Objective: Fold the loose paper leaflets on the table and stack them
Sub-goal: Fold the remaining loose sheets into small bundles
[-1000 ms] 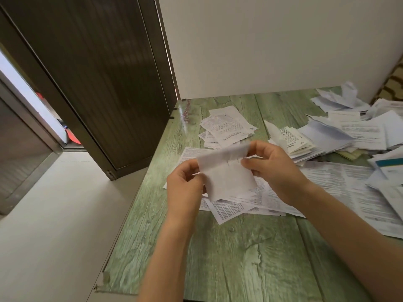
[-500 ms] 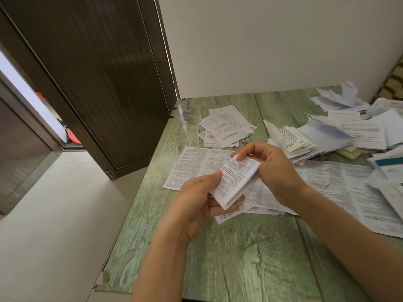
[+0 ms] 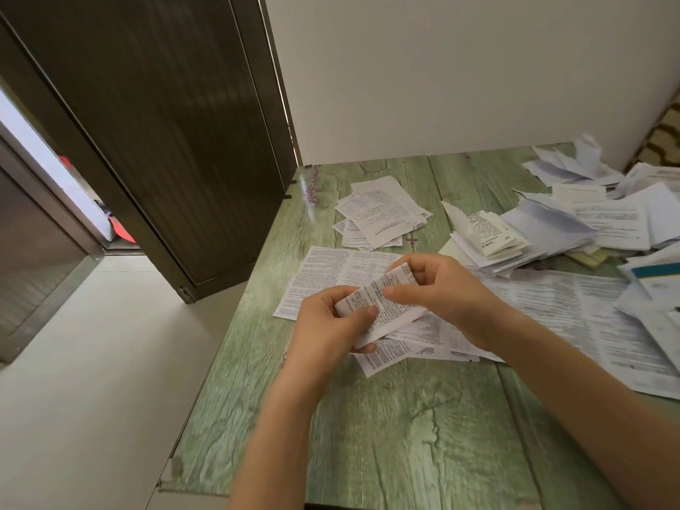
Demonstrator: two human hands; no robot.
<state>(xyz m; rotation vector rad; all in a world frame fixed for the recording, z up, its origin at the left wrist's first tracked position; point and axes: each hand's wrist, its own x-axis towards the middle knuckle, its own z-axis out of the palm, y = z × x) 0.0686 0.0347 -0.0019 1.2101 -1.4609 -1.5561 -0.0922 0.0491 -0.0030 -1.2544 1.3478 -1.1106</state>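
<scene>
Both hands pinch one folded leaflet (image 3: 382,301) above the green table (image 3: 386,436): left hand (image 3: 331,325) grips its near end between thumb and fingers, right hand (image 3: 441,288) nips the far end (print faces up). Unfolded sheets (image 3: 331,274) lie beneath; a small stack (image 3: 381,215) sits beyond, near the wall.

1. This looks like a room in a home, though the exact kind of room cannot be told.
2. A green wood-grain table (image 3: 404,436) stands in a corner against a plain white wall (image 3: 460,68).
3. Left of the table, a dark brown door (image 3: 165,123) stands open over a pale floor (image 3: 92,380).
4. At the table's far right, patterned upholstery (image 3: 662,138) shows.
5. Printed paper leaflets (image 3: 382,215) are scattered across the table.
</scene>
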